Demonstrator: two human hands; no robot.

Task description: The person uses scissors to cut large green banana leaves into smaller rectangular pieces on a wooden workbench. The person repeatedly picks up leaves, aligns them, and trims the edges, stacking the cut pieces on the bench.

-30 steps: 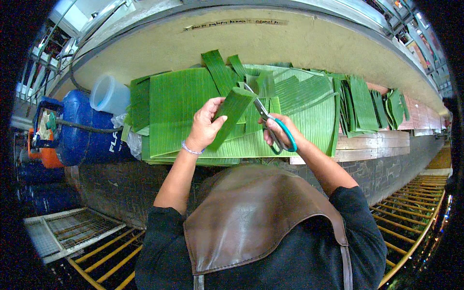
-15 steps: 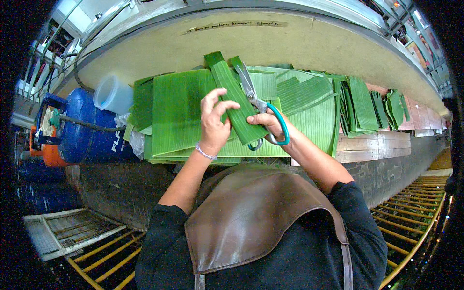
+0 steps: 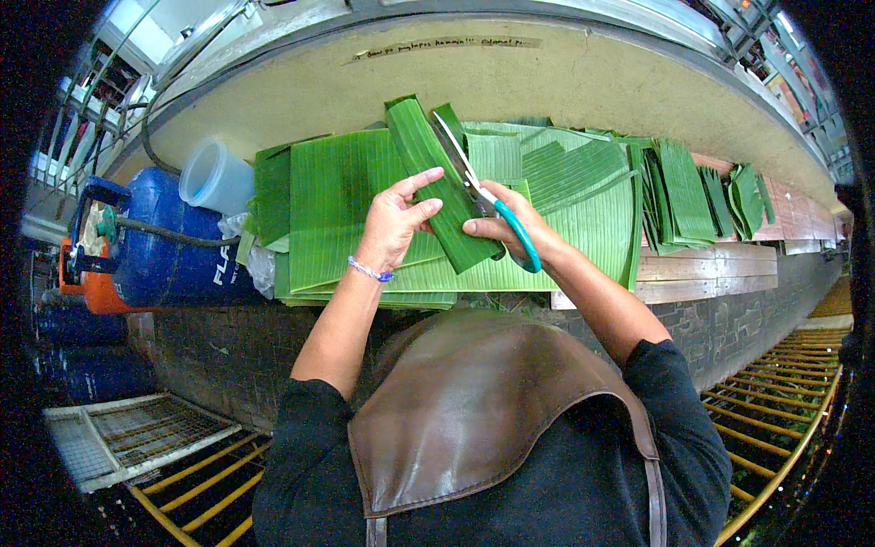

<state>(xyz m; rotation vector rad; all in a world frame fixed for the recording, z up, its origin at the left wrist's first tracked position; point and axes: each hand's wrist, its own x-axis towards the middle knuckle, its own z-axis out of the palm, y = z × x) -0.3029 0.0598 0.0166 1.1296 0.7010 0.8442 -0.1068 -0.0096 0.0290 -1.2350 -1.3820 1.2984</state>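
Note:
A long strip of green banana leaf (image 3: 428,169) is held up at a slant above a layered pile of wide banana leaf sheets (image 3: 337,201). My left hand (image 3: 390,226) grips the strip's left edge, index finger and thumb across its face, the other fingers mostly hidden. In my right hand (image 3: 518,226) is a pair of scissors with teal handles (image 3: 521,239), the blades pointing up and away along the strip's right side. My right thumb also presses on the strip's lower end. Part of the scissors' handle is hidden behind the hand and leaf.
Farther right lie cut leaf stacks (image 3: 684,196) on wooden boards (image 3: 706,273). To the left are a blue gas cylinder (image 3: 164,246) and a translucent plastic tub (image 3: 217,178). A pale wall (image 3: 602,77) rises behind; yellow bars (image 3: 766,419) stand at the lower right.
My left hand has slid slightly left and down, its index finger and thumb now closer together on the strip. The scissors have turned in my right hand, so their handles look narrower.

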